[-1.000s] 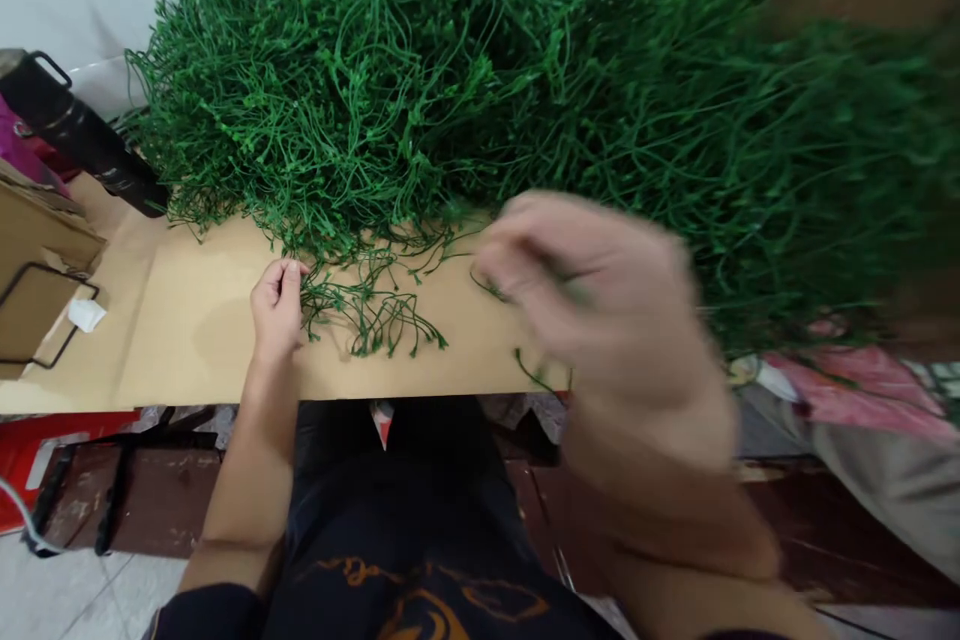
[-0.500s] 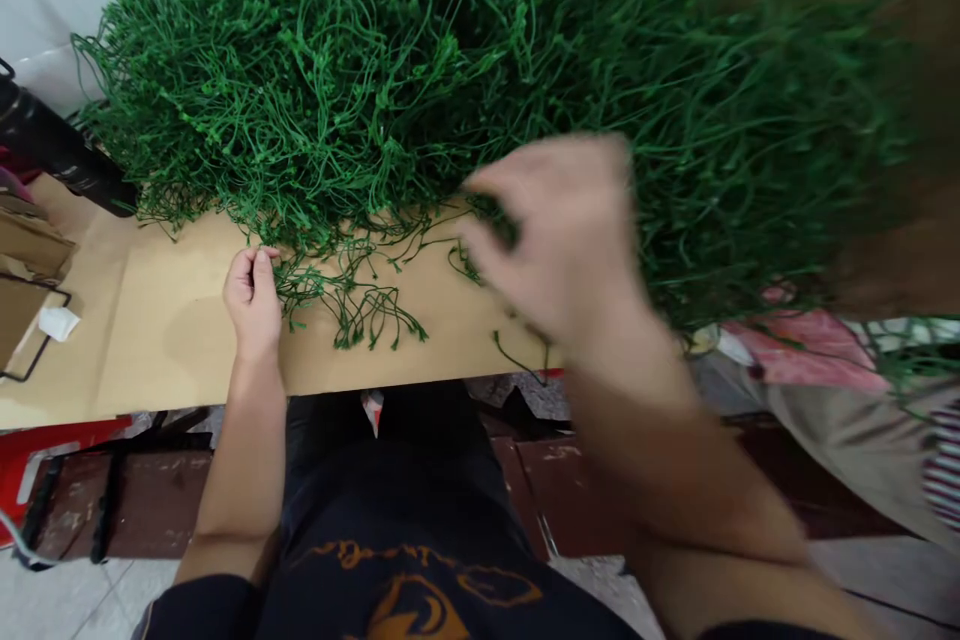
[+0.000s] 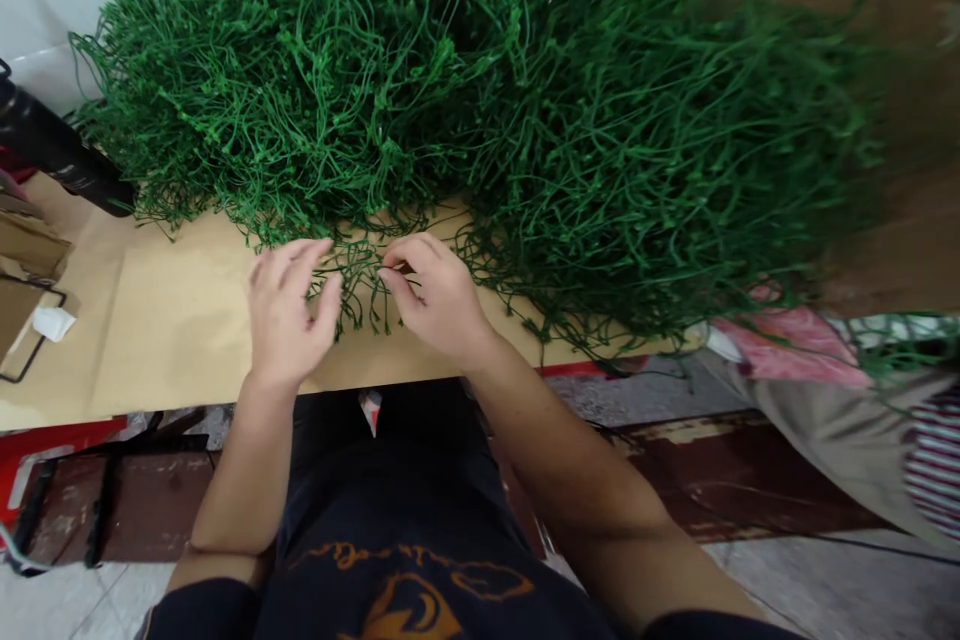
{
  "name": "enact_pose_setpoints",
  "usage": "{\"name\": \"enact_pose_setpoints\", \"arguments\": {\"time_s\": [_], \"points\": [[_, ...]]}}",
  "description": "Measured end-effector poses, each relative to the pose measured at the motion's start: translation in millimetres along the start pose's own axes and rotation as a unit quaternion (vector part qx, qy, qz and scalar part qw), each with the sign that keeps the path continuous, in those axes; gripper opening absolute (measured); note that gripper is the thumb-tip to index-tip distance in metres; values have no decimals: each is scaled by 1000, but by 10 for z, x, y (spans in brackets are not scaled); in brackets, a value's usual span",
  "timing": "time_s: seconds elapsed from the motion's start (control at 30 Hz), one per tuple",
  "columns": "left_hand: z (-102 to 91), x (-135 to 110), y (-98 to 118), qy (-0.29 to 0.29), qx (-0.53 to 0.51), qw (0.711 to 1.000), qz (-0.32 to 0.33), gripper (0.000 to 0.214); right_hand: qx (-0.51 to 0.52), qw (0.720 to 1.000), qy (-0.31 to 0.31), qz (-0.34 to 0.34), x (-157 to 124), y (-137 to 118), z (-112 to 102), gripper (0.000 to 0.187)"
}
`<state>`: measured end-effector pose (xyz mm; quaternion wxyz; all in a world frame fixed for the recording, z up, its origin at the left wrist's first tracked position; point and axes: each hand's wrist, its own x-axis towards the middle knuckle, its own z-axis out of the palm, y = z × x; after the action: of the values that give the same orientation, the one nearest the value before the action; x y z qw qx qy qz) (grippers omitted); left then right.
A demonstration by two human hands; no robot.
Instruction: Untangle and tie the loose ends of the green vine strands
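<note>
My left hand (image 3: 287, 315) hovers at the near side of the cardboard sheet (image 3: 172, 330), its thumb and fingers spread apart, with nothing gripped between them. Opposite it, my right hand (image 3: 441, 298) has thumb and forefinger pinched on a thin green artificial stem. Loose plastic stems (image 3: 365, 292) with small branched tips lie between the two hands, partly hidden by the fingers. Just beyond rises a large tangled heap of the same green stems (image 3: 315, 90), which spreads far to the right.
On the left stand a black bottle (image 3: 64, 145) and a cardboard box (image 3: 30, 245) with a black wire frame and a white scrap (image 3: 54, 323). Brown cardboard (image 3: 900, 210) borders the heap at right. Another person's leg (image 3: 810, 430) and a pink cloth (image 3: 799, 345) are at the lower right.
My right hand has moved left from the right-hand heap to the loose stems. My left hand has opened from its closed pose and shifted slightly right.
</note>
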<state>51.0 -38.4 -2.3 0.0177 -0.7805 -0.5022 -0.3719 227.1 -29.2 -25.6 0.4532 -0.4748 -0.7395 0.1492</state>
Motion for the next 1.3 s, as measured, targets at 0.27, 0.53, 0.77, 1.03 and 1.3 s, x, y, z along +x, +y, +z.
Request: {"name": "enact_pose_setpoints", "arguments": {"time_s": [0.27,0.53,0.77,1.03,1.3], "points": [[138,14,-102,-67,-41,997,-23,27,231,963,62,126,-44,-1,38,20],[132,-3,-81,-22,-73,997,2,20,418,879,-95,209,-30,-54,43,45],[142,-26,-158,-38,-68,997,11,22,414,883,-65,212,23,-58,-29,43],[294,-28,-257,-74,-28,997,-15,28,435,871,-29,228,-74,-155,55,46],[329,-68,-499,-64,25,978,-197,23,469,879,38,75,-300,-478,-350,34]]}}
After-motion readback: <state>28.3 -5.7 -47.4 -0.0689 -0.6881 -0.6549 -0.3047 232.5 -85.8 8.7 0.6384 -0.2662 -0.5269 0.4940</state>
